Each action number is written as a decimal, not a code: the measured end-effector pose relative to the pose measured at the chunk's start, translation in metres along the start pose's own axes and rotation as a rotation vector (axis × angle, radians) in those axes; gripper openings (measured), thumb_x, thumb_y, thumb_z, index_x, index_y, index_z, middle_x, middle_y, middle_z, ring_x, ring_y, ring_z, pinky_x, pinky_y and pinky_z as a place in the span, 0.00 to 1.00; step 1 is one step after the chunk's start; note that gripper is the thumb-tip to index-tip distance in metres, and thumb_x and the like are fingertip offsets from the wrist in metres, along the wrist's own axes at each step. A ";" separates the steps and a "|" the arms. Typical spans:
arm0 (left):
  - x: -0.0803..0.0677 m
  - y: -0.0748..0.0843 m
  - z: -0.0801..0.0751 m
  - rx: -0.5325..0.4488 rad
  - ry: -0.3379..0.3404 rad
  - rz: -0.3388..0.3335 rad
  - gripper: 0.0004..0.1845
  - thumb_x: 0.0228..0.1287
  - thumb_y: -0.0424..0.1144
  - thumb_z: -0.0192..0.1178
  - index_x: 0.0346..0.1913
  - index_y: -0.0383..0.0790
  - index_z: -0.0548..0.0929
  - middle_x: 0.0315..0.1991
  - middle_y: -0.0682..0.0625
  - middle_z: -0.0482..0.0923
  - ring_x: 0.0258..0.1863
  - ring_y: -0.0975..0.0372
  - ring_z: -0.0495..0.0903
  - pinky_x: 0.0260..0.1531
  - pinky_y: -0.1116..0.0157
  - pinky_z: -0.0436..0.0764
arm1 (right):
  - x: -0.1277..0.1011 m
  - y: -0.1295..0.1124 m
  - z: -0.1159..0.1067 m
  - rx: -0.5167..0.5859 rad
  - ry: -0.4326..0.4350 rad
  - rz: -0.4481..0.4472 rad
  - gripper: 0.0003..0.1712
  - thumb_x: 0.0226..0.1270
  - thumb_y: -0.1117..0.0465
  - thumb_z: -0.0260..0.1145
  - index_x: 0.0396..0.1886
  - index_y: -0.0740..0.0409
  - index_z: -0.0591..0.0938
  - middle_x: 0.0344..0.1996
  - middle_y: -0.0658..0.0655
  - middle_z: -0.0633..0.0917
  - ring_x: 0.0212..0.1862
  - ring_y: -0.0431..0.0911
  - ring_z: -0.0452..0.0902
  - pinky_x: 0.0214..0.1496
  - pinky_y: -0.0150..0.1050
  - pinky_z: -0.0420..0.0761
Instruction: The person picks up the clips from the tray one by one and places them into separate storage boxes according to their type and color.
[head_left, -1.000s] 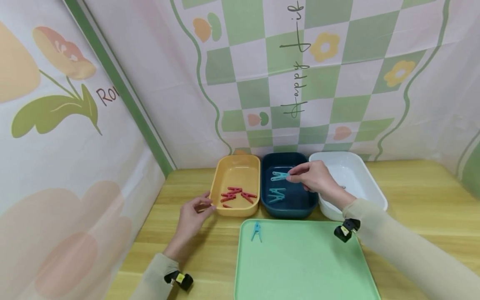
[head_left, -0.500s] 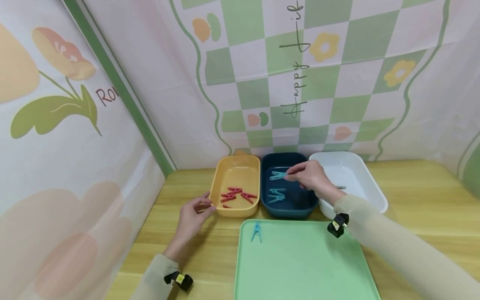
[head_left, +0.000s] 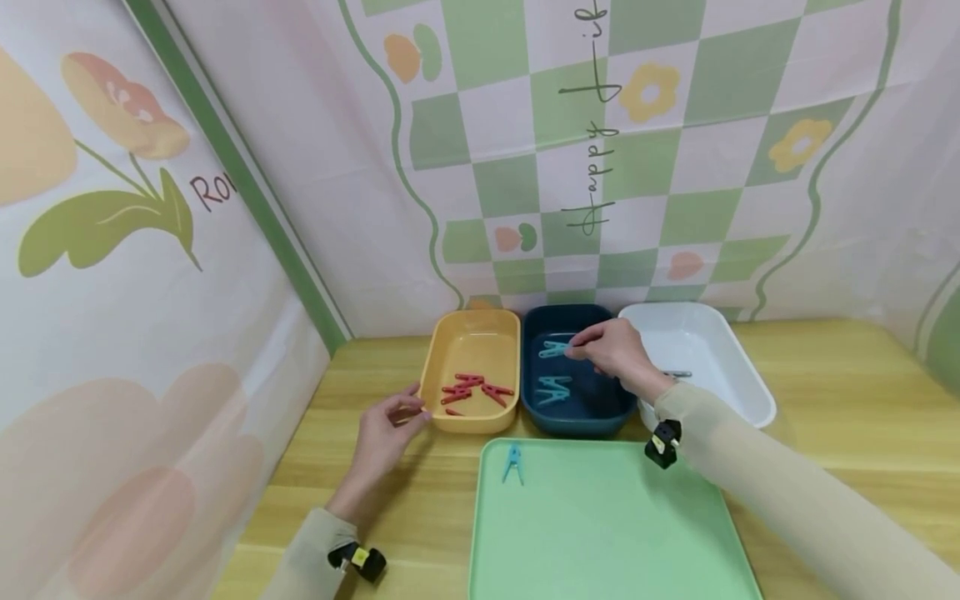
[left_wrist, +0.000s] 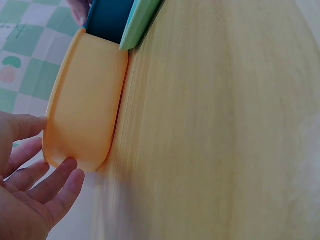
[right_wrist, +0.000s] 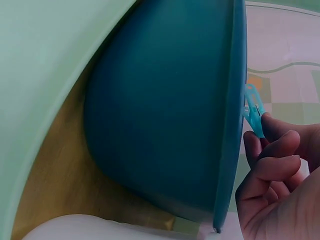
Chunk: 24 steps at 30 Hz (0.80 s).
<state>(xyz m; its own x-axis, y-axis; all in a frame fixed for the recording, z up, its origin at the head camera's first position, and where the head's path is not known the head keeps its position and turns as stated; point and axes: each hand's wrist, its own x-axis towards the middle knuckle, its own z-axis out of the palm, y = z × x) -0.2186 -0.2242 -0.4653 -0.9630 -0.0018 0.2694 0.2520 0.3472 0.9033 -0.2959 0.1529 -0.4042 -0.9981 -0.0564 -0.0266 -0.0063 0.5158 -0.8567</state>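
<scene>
Vs 1 s ago: right hand (head_left: 617, 352) has slid a bit left + farther over the dark blue bin (head_left: 611, 412), wrist and sleeve drawn in w/ it; the light blue clothespin (head_left: 555, 349) it pinches has gone left too and sits lower, inside the bin near its far end. Left hand (head_left: 382, 433) unchanged, same spot at the near-left corner of the yellow bin (head_left: 474, 423).

Writing: backdrop behind shows cursive "Happy" running vertically, rest of the line not legible; left wall shows "Ro", cut off by a green stripe.

Clothespin: small plastic, pale turquoise, two legs splayed in a V, lying roughly sideways. Right fingers (right_wrist: 272, 149) curled, thumb + forefinger pinching its right end; right wrist view shows the pin (right_wrist: 254, 110) just past the bin rim. Left fingers (left_wrist: 55, 186) loose, spread, tips touching the yellow bin wall, holding nothing.

Other: two more blue pins (head_left: 553, 390) in the blue bin, red pins (head_left: 474, 388) in the yellow bin, one blue pin (head_left: 513, 462) on the green tray (head_left: 600, 533), white bin (head_left: 738, 379) far right, all on wood counter (head_left: 840, 417)
</scene>
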 end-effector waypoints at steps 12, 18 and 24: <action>0.002 0.001 0.002 -0.009 0.024 -0.016 0.11 0.60 0.25 0.75 0.44 0.26 0.87 0.64 0.38 0.82 0.48 0.45 0.88 0.48 0.65 0.89 | -0.007 -0.003 -0.008 0.034 0.019 0.043 0.20 0.69 0.57 0.77 0.54 0.65 0.88 0.33 0.59 0.89 0.22 0.52 0.78 0.19 0.39 0.77; 0.002 -0.001 0.002 -0.001 0.024 -0.017 0.12 0.60 0.25 0.75 0.45 0.26 0.87 0.64 0.38 0.81 0.49 0.45 0.88 0.48 0.64 0.89 | -0.035 -0.017 -0.011 0.067 -0.008 0.003 0.21 0.71 0.57 0.75 0.57 0.65 0.86 0.41 0.59 0.91 0.22 0.51 0.77 0.19 0.38 0.76; 0.001 0.002 0.004 0.009 0.045 -0.039 0.12 0.59 0.22 0.74 0.45 0.24 0.86 0.64 0.36 0.81 0.49 0.42 0.87 0.49 0.63 0.89 | -0.068 -0.025 -0.010 0.086 -0.032 -0.072 0.20 0.70 0.58 0.76 0.56 0.65 0.87 0.43 0.60 0.91 0.21 0.52 0.75 0.20 0.39 0.77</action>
<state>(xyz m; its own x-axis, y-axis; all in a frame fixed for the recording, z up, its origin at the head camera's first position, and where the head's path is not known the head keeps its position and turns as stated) -0.2195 -0.2197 -0.4647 -0.9669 -0.0573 0.2488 0.2132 0.3548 0.9103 -0.2287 0.1526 -0.3761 -0.9927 -0.1190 0.0210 -0.0711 0.4347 -0.8978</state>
